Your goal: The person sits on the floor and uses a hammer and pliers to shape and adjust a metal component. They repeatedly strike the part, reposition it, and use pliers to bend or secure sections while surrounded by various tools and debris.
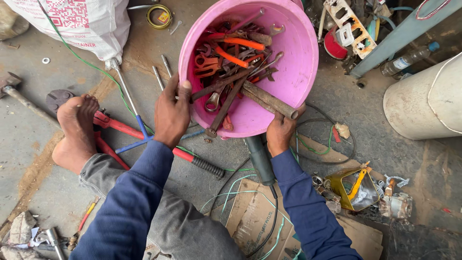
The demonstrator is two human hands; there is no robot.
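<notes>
A pink plastic bucket point(298, 58) is tilted toward me, its mouth showing several rusty spanners, steel bars and orange-handled tools point(231, 58) heaped inside. My left hand point(172, 113) grips the bucket's left rim, thumb over the edge. My right hand point(280, 132) holds the lower right rim, beside a thick rusty bar point(269, 100) that pokes out over the edge. Both arms wear dark blue sleeves.
My bare foot point(74, 132) rests on red-handled bolt cutters point(144, 137) on the concrete floor. A blue cross wrench point(134, 110), green wire, a dark power tool point(260, 161), cardboard, a yellow metal part point(353, 188), a white sack point(82, 21) and a white drum point(428, 98) surround me.
</notes>
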